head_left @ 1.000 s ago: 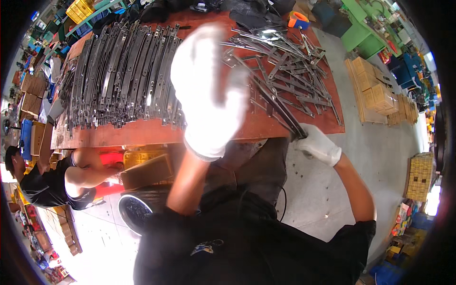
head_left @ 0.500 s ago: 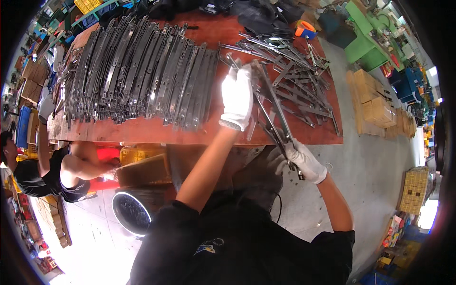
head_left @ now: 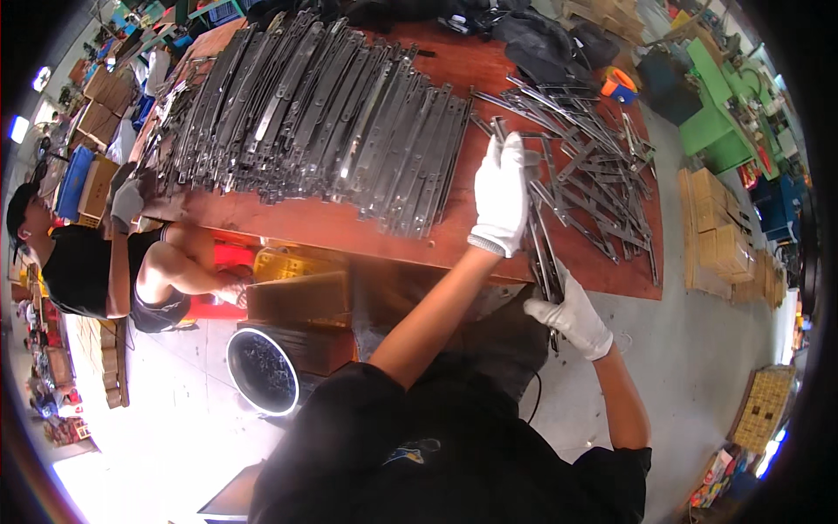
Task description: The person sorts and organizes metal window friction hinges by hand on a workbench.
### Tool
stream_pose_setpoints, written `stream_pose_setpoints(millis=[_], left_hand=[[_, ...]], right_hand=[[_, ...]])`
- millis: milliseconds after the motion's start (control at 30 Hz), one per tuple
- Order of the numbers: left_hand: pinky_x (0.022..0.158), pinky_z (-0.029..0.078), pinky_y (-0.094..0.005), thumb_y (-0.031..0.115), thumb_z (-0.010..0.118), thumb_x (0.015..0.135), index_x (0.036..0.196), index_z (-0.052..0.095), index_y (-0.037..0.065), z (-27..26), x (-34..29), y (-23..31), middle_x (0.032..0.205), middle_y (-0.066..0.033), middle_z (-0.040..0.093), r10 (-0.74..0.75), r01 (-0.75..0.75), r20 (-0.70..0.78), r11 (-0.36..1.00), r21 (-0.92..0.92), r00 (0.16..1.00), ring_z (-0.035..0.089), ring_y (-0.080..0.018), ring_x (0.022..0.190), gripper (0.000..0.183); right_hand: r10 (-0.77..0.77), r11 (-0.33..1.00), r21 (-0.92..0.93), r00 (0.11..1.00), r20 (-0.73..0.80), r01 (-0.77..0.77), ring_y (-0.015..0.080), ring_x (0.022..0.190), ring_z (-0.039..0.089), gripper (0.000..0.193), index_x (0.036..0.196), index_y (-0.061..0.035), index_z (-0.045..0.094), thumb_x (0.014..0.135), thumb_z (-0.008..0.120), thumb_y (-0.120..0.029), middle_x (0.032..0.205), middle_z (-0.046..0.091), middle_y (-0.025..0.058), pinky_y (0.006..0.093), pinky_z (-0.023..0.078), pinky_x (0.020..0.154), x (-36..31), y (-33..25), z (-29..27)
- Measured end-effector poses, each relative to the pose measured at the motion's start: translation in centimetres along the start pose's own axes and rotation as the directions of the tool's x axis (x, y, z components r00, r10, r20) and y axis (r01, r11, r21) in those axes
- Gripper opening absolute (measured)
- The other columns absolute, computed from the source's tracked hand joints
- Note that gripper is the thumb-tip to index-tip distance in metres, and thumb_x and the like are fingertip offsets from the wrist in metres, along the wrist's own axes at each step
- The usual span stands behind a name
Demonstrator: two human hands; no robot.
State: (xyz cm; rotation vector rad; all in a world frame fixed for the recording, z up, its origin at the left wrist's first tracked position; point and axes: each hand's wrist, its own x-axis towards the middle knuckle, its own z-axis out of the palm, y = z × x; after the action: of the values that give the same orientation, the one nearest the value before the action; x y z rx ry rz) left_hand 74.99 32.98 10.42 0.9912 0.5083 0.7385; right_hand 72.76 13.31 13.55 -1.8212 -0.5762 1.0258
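Observation:
My left hand (head_left: 504, 194), in a white glove, is over the right half of the red table. Its fingers point away from me, nearly closed, and a dark metal strip end (head_left: 498, 128) sticks out past the fingertips. Nearer my body, my gloved right hand (head_left: 573, 320) is closed around the lower end of a small bundle of long, slim metal strips (head_left: 543, 255). The bundle slants up beside my left wrist, its upper part partly behind the left hand. Beyond it lies a loose, criss-crossed heap of similar strips (head_left: 602, 196).
Long rows of metal strips (head_left: 323, 113) cover the table's (head_left: 393, 253) left and middle. An orange tape roll (head_left: 619, 86) and black cloth (head_left: 541, 44) lie at the back. A seated co-worker (head_left: 83, 262) is at left, near a round bin (head_left: 263, 371). Cartons (head_left: 720, 227) stand right.
My view has shifted, so the table sits further right. The strips in my right hand, spread apart before, are now closer together and more upright beside my left hand.

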Motion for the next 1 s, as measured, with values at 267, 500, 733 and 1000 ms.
stream_pose_setpoints(millis=[267,500,733,1000], left_hand=[[0.071,0.052,-0.0348,0.034,0.06,0.106,0.116,0.065,-0.001,-0.6,-0.1,0.6,0.086,-0.0075,0.07,-0.039,0.026,0.122,0.994,0.102,0.992,0.062,-0.0157,0.075,0.037],[0.102,0.046,-0.0354,0.043,0.065,0.102,0.155,0.043,-0.001,-2.2,0.1,2.4,0.126,-0.017,0.068,-0.197,0.154,0.195,0.965,0.214,0.961,0.06,-0.0225,0.114,0.073],[0.107,0.046,-0.0467,0.015,0.069,0.088,0.131,0.065,0.004,0.3,2.5,8.0,0.12,-0.0167,0.068,0.66,-0.929,0.676,0.091,0.36,0.327,0.064,-0.0377,0.113,0.044],[0.111,0.04,-0.0509,0.041,0.064,0.096,0.125,0.07,0.015,0.2,3.9,3.9,0.11,-0.0082,0.073,0.215,-0.858,0.856,-0.119,0.5,0.469,0.066,-0.0303,0.114,0.039]], right_hand=[[0.276,0.96,0.044,0.961,-0.005,-0.276,0.0172,0.075,0.063,0.073,0.15,0.0021,0.042,0.081,0.063,-0.002,0.112,0.063,0.011,0.032,0.052,0.068,-1.2,-3.5,-0.3],[0.339,0.937,-0.025,0.923,-0.184,-0.35,0.0125,0.066,0.057,0.022,0.1,-0.0001,0.061,0.079,0.067,-0.007,0.083,0.06,0.0023,0.0304,0.048,0.061,-1.5,-0.2,-1.5],[0.26,0.953,-0.129,0.958,-0.124,-0.275,0.0128,0.08,0.056,0.025,0.099,0.0028,0.061,0.077,0.067,-0.008,0.083,0.059,0.0026,0.0311,0.049,0.075,-0.9,-0.5,-2.7],[0.318,0.903,-0.24,0.93,-0.186,-0.357,0.0304,0.083,0.065,0.035,0.112,0.0074,0.064,0.079,0.062,-0.006,0.087,0.067,0.0191,0.0359,0.051,0.079,1.6,-2.1,-3.0]])
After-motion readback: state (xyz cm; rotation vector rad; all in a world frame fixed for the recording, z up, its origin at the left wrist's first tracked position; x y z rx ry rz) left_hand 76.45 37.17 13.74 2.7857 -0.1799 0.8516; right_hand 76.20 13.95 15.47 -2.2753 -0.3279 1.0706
